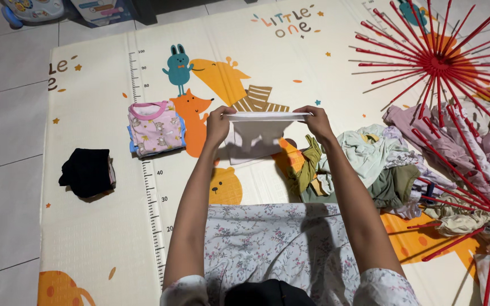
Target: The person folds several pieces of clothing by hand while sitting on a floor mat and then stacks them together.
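Both my arms reach forward over a cream play mat [97,226]. My left hand [218,126] and my right hand [315,122] each pinch one end of a small white garment [265,117], stretched flat and level between them above the mat. Its shadow falls on the mat just below. A folded pink patterned garment [155,127] lies on the mat to the left of my left hand. A heap of unfolded clothes [372,164] sits to the right of my right arm.
A folded black garment [88,171] lies at the mat's left edge. A red spoked drying hanger [443,62] with clothes clipped on it fills the right side. My floral-clothed lap [267,243] is at the bottom. Grey tiled floor [1,141] borders the mat on the left.
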